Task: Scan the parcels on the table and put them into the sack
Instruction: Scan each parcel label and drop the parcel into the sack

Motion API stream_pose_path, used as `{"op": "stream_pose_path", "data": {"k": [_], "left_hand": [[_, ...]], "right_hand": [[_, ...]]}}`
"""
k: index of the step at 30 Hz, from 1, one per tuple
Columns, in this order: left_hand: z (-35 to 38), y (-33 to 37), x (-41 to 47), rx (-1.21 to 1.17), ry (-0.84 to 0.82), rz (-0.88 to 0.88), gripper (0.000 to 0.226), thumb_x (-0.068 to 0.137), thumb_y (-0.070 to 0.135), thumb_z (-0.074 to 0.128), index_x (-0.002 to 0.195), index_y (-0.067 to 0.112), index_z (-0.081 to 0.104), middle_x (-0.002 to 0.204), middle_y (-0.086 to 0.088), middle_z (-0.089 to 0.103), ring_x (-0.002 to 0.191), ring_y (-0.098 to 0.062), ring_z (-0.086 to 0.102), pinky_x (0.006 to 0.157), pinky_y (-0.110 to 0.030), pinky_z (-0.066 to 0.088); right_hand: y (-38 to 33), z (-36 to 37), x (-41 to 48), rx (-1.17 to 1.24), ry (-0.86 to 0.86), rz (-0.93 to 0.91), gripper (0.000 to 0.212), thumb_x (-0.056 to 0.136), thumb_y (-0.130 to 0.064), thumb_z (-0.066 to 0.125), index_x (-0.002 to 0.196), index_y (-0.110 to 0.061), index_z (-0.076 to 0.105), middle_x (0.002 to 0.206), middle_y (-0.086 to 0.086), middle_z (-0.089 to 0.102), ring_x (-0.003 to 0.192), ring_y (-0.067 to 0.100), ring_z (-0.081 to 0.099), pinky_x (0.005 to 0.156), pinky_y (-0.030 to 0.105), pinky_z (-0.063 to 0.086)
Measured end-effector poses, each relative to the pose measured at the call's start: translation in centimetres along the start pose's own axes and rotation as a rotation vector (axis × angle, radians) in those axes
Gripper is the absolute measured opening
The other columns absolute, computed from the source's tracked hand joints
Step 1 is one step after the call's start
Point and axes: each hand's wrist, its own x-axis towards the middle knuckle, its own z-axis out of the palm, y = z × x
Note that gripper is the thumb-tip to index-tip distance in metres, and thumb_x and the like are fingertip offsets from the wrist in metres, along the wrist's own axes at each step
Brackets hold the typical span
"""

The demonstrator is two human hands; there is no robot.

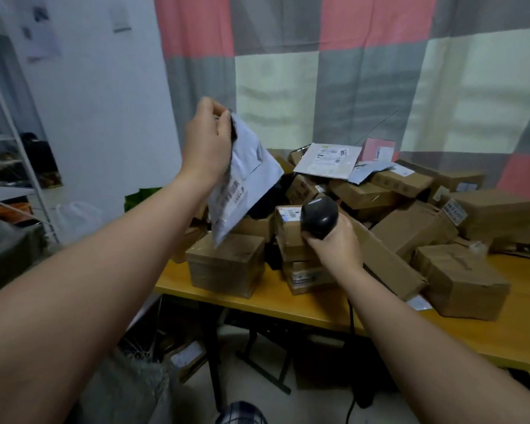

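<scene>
Over table (318, 313): left hand (207, 142) pinches one mailer (245, 185); right hand (334, 243) grips one probable scanner (318, 214).

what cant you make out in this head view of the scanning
Head view: label print on the grey mailer bag in the left hand, blurred and too small.
Head view: barcode scanner trigger and window, covered by the right hand and facing away.
Head view: table right end, cut off by the frame edge.
</scene>
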Motion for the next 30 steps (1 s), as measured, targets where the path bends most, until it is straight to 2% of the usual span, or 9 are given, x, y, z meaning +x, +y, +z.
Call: {"op": "stream_pose_path", "data": {"k": [3, 6, 9, 11, 13, 16, 22, 26, 30], "left_hand": [[-0.7, -1.1, -1.3, 0.139, -0.128, -0.005, 0.011, 0.099, 0.023, 0.044, 0.093, 0.016, 0.05, 0.083, 0.005, 0.059, 0.085, -0.02, 0.059, 0.076, -0.039, 0.048], [-0.8, -2.2, -3.9, 0.201, -0.265, 0.01, 0.009, 0.098, 0.024, 0.05, 0.091, 0.018, 0.05, 0.079, 0.008, 0.056, 0.082, -0.018, 0.056, 0.069, -0.03, 0.039], [-0.3, -2.6, -6.7, 0.169, -0.342, 0.027, 0.008, 0.097, 0.022, 0.053, 0.09, 0.019, 0.051, 0.081, 0.008, 0.056, 0.08, -0.015, 0.055, 0.068, -0.025, 0.038], [0.1, -2.3, -8.2, 0.173, -0.378, 0.048, 0.007, 0.097, 0.022, 0.053, 0.091, 0.021, 0.052, 0.08, 0.012, 0.056, 0.077, -0.008, 0.055, 0.064, -0.017, 0.04], [0.8, -1.8, -9.2, 0.168, -0.446, 0.073, 0.006, 0.097, 0.022, 0.053, 0.094, 0.018, 0.054, 0.085, 0.006, 0.06, 0.081, -0.013, 0.058, 0.069, -0.025, 0.046], [1.6, -0.8, -10.0, 0.143, -0.494, 0.11, 0.011, 0.096, 0.019, 0.054, 0.099, 0.009, 0.057, 0.089, -0.004, 0.064, 0.086, -0.022, 0.059, 0.075, -0.035, 0.044], [2.0, 0.0, -10.9, 0.188, -0.544, 0.13, 0.014, 0.093, 0.022, 0.059, 0.1, 0.009, 0.057, 0.096, -0.006, 0.066, 0.095, -0.027, 0.059, 0.076, -0.031, 0.037], [1.0, 0.3, -10.7, 0.411, -0.915, 0.098, 0.052, 0.072, 0.051, 0.076, 0.107, 0.016, 0.06, 0.108, -0.001, 0.065, 0.104, -0.02, 0.057, 0.091, -0.04, 0.042], [0.6, 0.1, -11.7, 0.138, -1.011, -0.006, 0.046, 0.072, 0.032, 0.082, 0.092, 0.002, 0.053, 0.1, -0.018, 0.063, 0.097, -0.033, 0.058, 0.083, -0.045, 0.046]], "right_hand": [[0.1, -0.9, -0.3, 0.119, -0.015, -0.029, 0.058, 0.077, -0.031, 0.079, 0.128, -0.019, 0.054, 0.127, 0.001, 0.059, 0.116, 0.017, 0.055, 0.096, 0.035, 0.046], [-0.2, -2.2, -1.5, 0.211, 0.025, -0.108, 0.032, 0.078, -0.026, 0.078, 0.104, -0.03, 0.06, 0.106, -0.008, 0.063, 0.102, 0.008, 0.059, 0.074, 0.015, 0.044], [-1.1, -3.9, -3.2, 0.426, -0.013, -0.099, 0.035, 0.077, -0.028, 0.08, 0.104, -0.038, 0.059, 0.096, -0.022, 0.063, 0.089, -0.013, 0.061, 0.064, 0.003, 0.044], [-1.8, -5.0, -4.0, 0.496, -0.113, -0.08, 0.038, 0.074, -0.036, 0.079, 0.109, -0.031, 0.064, 0.094, -0.018, 0.069, 0.093, -0.007, 0.063, 0.067, 0.006, 0.047], [-2.6, -6.0, -4.7, 0.549, -0.244, -0.103, 0.042, 0.067, -0.044, 0.077, 0.107, -0.033, 0.066, 0.098, -0.016, 0.072, 0.099, 0.002, 0.065, 0.075, 0.015, 0.052], [-3.5, -6.6, -5.2, 0.512, -0.365, -0.2, 0.054, 0.066, -0.029, 0.082, 0.116, -0.02, 0.065, 0.109, -0.007, 0.071, 0.105, 0.005, 0.065, 0.083, 0.021, 0.052], [-3.9, -6.1, -5.8, 0.196, -0.245, -0.244, 0.042, 0.072, -0.004, 0.073, 0.108, -0.02, 0.061, 0.097, -0.007, 0.063, 0.091, 0.005, 0.057, 0.07, 0.016, 0.041], [-3.3, -6.3, -5.9, 0.313, -0.296, -0.249, 0.036, 0.073, 0.009, 0.069, 0.102, -0.011, 0.063, 0.085, -0.007, 0.063, 0.076, -0.006, 0.057, 0.063, 0.01, 0.043], [-3.7, -6.8, -5.7, 0.548, -0.325, -0.186, 0.022, 0.073, 0.01, 0.07, 0.087, -0.006, 0.067, 0.075, 0.005, 0.068, 0.072, 0.012, 0.065, 0.063, 0.029, 0.052]]}}
